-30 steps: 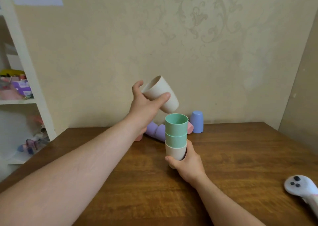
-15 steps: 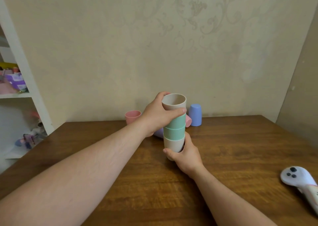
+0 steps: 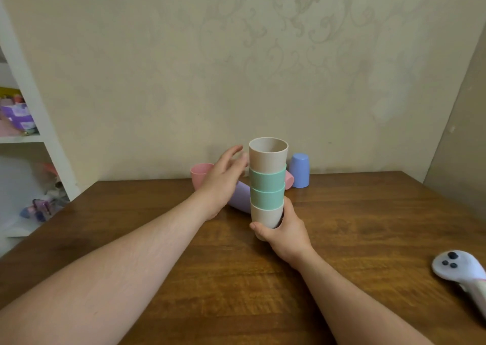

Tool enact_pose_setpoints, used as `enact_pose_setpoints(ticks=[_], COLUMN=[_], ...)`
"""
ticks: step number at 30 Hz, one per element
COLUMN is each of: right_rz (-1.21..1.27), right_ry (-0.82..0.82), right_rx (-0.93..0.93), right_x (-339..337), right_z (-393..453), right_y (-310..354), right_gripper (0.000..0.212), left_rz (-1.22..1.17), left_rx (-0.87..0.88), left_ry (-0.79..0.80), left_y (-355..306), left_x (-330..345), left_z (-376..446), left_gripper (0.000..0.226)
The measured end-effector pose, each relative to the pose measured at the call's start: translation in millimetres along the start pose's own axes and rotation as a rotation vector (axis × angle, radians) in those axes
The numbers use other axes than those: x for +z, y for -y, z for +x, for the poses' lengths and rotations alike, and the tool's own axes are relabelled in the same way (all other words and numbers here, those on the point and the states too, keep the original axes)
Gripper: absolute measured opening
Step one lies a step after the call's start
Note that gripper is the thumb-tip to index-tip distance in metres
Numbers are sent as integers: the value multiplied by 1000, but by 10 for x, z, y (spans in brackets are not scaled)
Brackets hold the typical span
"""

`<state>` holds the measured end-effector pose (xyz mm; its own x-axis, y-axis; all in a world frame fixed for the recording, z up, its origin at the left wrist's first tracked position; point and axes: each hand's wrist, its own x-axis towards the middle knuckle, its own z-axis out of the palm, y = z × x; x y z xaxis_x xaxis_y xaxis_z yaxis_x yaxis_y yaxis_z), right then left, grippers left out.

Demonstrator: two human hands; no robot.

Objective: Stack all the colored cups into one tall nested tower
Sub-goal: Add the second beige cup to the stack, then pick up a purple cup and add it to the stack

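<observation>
A nested stack of cups (image 3: 267,184) stands at the table's middle: beige at the bottom, two mint green ones, beige on top. My right hand (image 3: 285,230) grips the bottom beige cup. My left hand (image 3: 223,177) hovers just left of the stack with fingers spread, holding nothing. Behind it an upright pink cup (image 3: 199,174) stands near the wall, and a lilac cup (image 3: 240,197) lies on its side. Another pink cup (image 3: 289,179) lies behind the stack, mostly hidden. A blue cup (image 3: 299,170) stands upside down at the back right.
The wooden table (image 3: 368,226) meets the wall at the back. A white controller (image 3: 459,269) with dark buttons lies at the right edge. A white shelf unit (image 3: 31,124) with toys stands to the left of the table.
My left hand lowered the tilted beige cup onto the stack, let go and drew back to the left. My right hand kept its hold on the stack's base.
</observation>
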<state>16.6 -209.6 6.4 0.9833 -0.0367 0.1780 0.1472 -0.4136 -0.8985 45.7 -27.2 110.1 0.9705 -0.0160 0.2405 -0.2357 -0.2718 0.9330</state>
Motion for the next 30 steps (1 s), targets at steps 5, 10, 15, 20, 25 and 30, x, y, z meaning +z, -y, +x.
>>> enact_pose_setpoints(ticks=[5,10,15,20,25,30], right_rz=[-5,-4,-5,-1,15,15], right_ry=[-4,-18,-25,-26,-26,-24], right_rx=[-2,-12,-25,-20,-15,-8], right_x=[8,29,31,30,30,40], right_z=[17,22,29,33,20,16], right_y=[-4,-31,-50,-43,-40,-32], right_gripper=[91,91,93,93,87,86], left_rz=[174,66,101,136,-53,346], left_rx=[-271,-463,-537,-460,-222,66], left_ry=[-139,-103,-100,-120,-192,-189], left_y=[655,986,963,942,889,913], left_x=[-223,-124,119,99,-118,-284], left_z=[59,41,257,205,57,-78], left_gripper=[46,78,80,53,24,71])
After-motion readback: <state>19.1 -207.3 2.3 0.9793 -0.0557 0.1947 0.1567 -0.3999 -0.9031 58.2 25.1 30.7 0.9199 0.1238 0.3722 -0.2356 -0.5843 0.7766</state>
